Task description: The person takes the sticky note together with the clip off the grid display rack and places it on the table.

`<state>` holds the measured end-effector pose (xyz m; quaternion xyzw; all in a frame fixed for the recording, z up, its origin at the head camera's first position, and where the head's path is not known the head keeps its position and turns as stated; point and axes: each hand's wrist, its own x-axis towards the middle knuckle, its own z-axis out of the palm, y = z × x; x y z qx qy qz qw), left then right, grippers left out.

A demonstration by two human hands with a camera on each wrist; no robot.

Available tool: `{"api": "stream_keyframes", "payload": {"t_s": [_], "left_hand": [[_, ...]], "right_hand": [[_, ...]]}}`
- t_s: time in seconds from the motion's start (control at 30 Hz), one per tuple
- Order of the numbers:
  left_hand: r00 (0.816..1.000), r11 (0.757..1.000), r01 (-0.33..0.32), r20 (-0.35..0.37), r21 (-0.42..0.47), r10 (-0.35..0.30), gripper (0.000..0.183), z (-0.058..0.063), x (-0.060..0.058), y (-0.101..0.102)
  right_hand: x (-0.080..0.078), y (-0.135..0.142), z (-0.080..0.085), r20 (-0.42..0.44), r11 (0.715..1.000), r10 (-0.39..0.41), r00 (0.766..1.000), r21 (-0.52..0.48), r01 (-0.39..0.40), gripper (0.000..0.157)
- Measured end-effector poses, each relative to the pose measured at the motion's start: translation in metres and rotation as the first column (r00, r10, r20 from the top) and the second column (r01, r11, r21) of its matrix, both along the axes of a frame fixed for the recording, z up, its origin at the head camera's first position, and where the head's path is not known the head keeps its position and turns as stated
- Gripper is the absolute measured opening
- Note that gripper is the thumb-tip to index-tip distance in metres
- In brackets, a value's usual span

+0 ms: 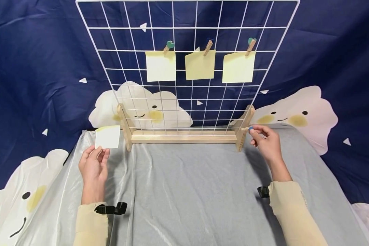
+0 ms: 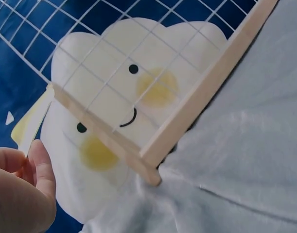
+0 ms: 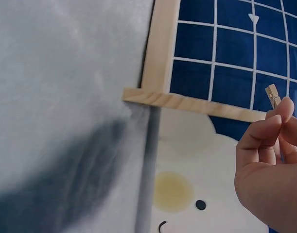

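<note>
My left hand (image 1: 93, 167) pinches a pale yellow sticky note (image 1: 107, 137) by its lower edge, left of the rack's wooden foot. In the left wrist view the note (image 2: 34, 121) is seen nearly edge-on above thumb and fingers. Over by the right foot, my right hand (image 1: 267, 143) pinches a small wooden clothespin (image 1: 245, 128) with a blue decoration; the right wrist view shows the clothespin's (image 3: 273, 94) tip sticking out past the fingertips. Three notes hang in a row on the white wire grid (image 1: 184, 92), including a middle note (image 1: 200, 65) under a clothespin (image 1: 208, 48).
The grid stands in a wooden base (image 1: 184, 137) with two upright feet, on a grey cloth (image 1: 184, 191). Behind it hangs a dark blue curtain (image 1: 43, 41) printed with smiling clouds and white triangles. Black straps (image 1: 110, 209) sit around both sleeves.
</note>
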<state>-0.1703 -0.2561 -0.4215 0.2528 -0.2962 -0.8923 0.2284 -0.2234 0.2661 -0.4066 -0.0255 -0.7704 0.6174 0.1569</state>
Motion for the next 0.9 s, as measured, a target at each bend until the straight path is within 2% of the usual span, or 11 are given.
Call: {"api": "stream_keyframes", "payload": {"t_s": [0.17, 0.4, 0.63, 0.9], "left_hand": [[1.0, 0.999, -0.015, 0.017, -0.048, 0.016, 0.022, -0.01, 0.002, -0.005], [0.998, 0.995, -0.017, 0.05, -0.099, 0.022, 0.021, -0.021, 0.006, -0.008], [0.998, 0.991, -0.044, 0.046, -0.125, 0.05, 0.022, -0.032, 0.012, -0.015], [0.992, 0.984, -0.038, 0.112, -0.174, 0.058, 0.023, -0.043, 0.016, -0.02]], "right_hand": [[-0.002, 0.009, -0.012, 0.02, 0.999, 0.011, 1.0, -0.045, -0.01, 0.014], [-0.003, 0.018, -0.02, 0.058, 0.997, 0.013, 0.998, -0.077, -0.008, 0.022], [-0.007, 0.024, -0.027, 0.059, 0.996, 0.022, 0.998, -0.082, -0.017, 0.026], [-0.008, 0.034, -0.04, 0.139, 0.997, -0.025, 0.99, -0.062, 0.034, 0.021]]}}
